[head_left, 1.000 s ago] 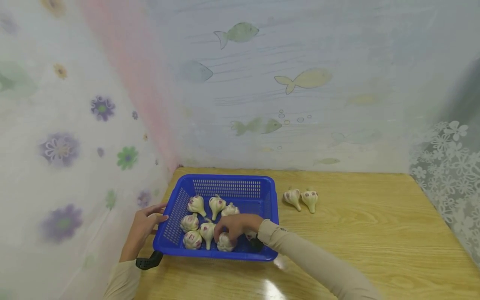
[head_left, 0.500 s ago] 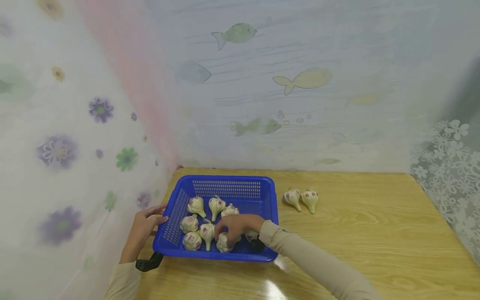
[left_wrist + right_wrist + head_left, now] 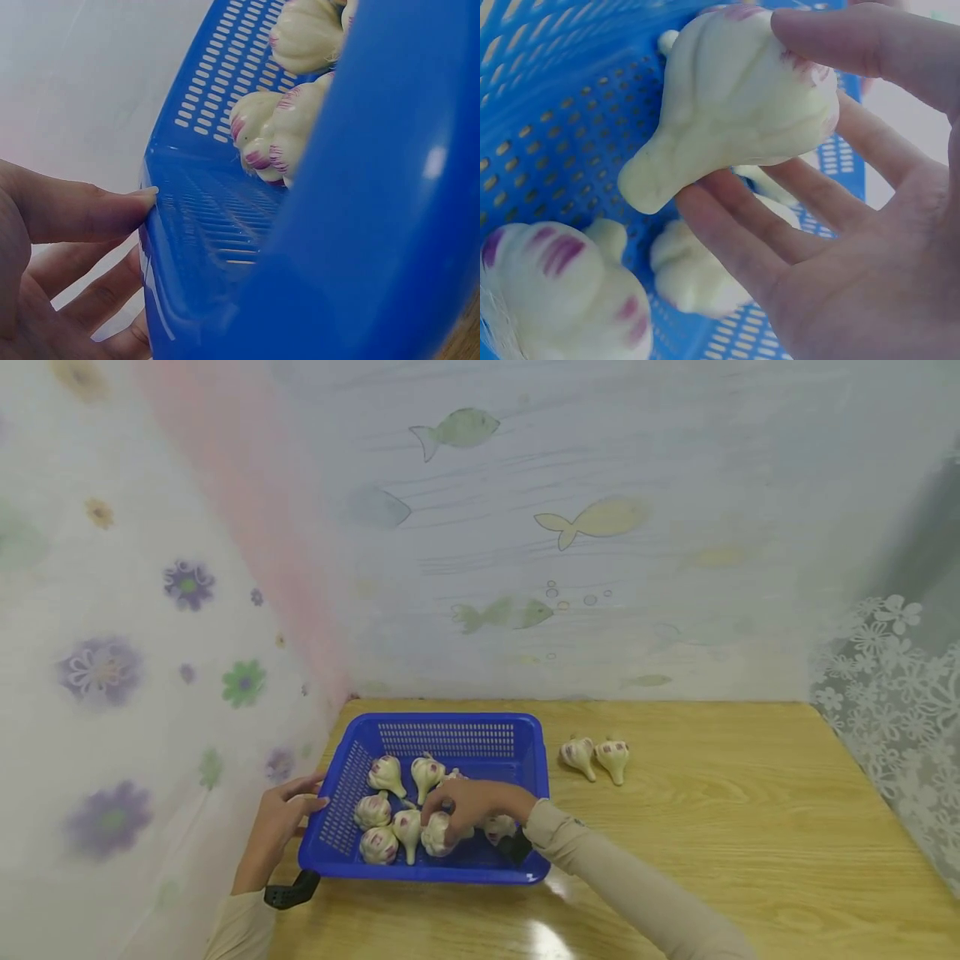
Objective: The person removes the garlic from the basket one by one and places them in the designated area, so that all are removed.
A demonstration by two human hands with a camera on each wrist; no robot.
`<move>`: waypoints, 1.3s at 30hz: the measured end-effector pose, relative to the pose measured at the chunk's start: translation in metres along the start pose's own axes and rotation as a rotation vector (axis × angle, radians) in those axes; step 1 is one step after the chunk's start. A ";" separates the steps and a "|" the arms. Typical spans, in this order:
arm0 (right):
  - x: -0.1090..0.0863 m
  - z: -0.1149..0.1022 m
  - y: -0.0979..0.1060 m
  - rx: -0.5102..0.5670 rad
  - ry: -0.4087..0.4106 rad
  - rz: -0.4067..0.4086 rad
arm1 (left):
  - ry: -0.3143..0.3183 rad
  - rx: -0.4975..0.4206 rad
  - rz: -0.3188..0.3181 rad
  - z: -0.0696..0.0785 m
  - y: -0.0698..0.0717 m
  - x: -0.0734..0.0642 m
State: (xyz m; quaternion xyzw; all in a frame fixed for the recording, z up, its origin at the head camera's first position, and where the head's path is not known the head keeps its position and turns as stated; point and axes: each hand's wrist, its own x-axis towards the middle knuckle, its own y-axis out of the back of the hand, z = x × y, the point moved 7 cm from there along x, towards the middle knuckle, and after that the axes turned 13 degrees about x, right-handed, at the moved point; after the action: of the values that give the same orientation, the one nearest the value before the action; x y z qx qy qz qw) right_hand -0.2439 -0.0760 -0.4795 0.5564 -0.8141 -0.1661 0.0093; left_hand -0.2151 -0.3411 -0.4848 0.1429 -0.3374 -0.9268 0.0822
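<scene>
My right hand [image 3: 476, 799] is clamped on one garlic bulb [image 3: 742, 90], thumb above and fingers beneath, inside the basket near its front side; the bulb's neck points away from my palm. Cannot tell whether it touches the basket floor. My left hand [image 3: 277, 818] holds the near-left rim of the blue basket [image 3: 450, 717], thumb on the edge, fingers against the outer wall. Tally: at least seven other bulbs [image 3: 378, 845] lie in the basket, mostly toward its left half, one partly hidden behind my right hand; two loose bulbs [image 3: 612, 758] sit side by side on the bench [image 3: 720, 827], just right of the basket. Status, by my judgement: well along, with the held bulb not yet released and those two lying outside.
</scene>
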 end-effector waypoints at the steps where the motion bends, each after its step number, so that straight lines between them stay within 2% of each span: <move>1: -0.001 -0.001 0.002 0.007 0.004 0.003 | 0.001 -0.001 -0.001 0.000 0.000 0.000; 12: -0.016 -0.003 0.027 0.096 -0.015 0.098 | 0.005 -0.014 0.001 0.001 -0.001 0.003; 21: -0.032 -0.012 0.045 0.077 0.000 0.187 | -0.010 -0.015 -0.004 0.002 0.001 0.002; 29: -0.046 -0.023 0.062 0.126 0.067 0.259 | -0.021 0.001 0.015 0.000 0.012 0.000; 35: -0.065 -0.023 0.077 0.131 0.090 0.313 | -0.017 -0.030 0.001 -0.003 0.004 0.003; 39: -0.078 -0.021 0.085 0.145 0.071 0.346 | -0.012 -0.027 0.000 -0.004 -0.001 0.003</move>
State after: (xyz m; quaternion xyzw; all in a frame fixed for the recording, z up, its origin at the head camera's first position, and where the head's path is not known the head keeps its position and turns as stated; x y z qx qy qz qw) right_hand -0.2868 0.0176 -0.4226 0.4128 -0.9066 -0.0831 0.0265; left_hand -0.2167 -0.3434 -0.4887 0.1364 -0.3252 -0.9321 0.0821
